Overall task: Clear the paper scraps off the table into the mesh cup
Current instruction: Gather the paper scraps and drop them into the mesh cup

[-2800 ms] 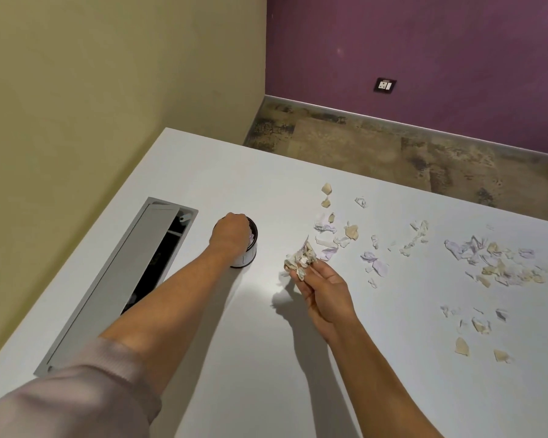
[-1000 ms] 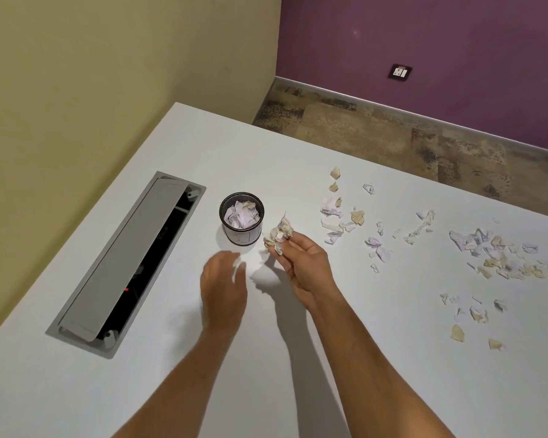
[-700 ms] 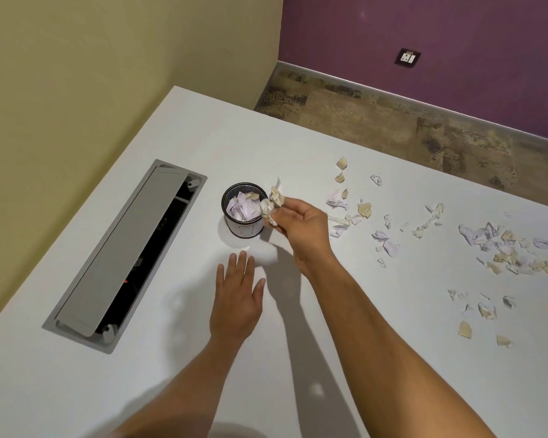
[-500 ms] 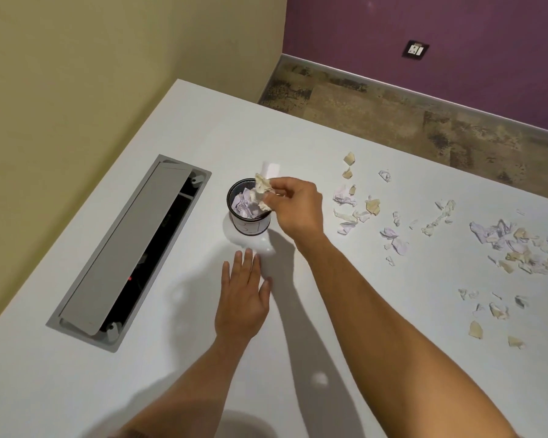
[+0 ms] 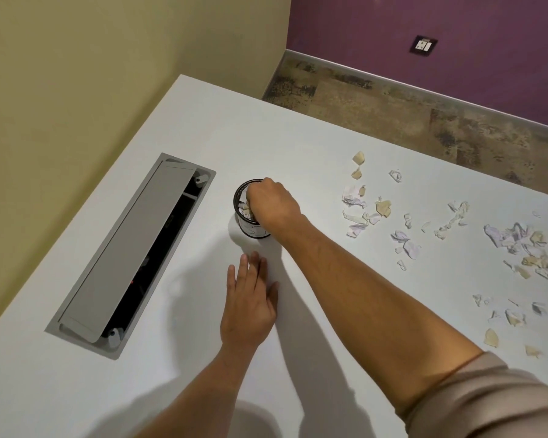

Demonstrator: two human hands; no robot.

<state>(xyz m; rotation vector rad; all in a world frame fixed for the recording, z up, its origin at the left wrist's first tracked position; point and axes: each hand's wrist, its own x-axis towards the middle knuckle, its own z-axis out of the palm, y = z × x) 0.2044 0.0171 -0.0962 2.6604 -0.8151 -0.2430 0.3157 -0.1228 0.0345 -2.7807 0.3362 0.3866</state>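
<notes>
White laminate covers the large table, which stands against a pale yellow wall; a purple wall with a dark electrical socket plate closes the far side of the room above mottled brown flooring. A long grey metal cable hatch, its lid partly raised over a dark recess, is set into the table at left. The left hand lies palm down on the table, fingers straight and together, grasping nothing, fingertips pointing toward the small black mesh cup just beyond them but apart from it. The right arm reaches forward from a beige sleeve, and the right hand sits over the mouth of the cup, knuckles up, fingers curled downward into it around a bunch of crumpled paper, white and tan, visible at the fingertips inside the rim. Loose white, lilac and tan paper scraps lie scattered on the table to the right of the cup, well apart from both hands, with a denser heap near the right edge and a few further pieces nearer the sleeve.
</notes>
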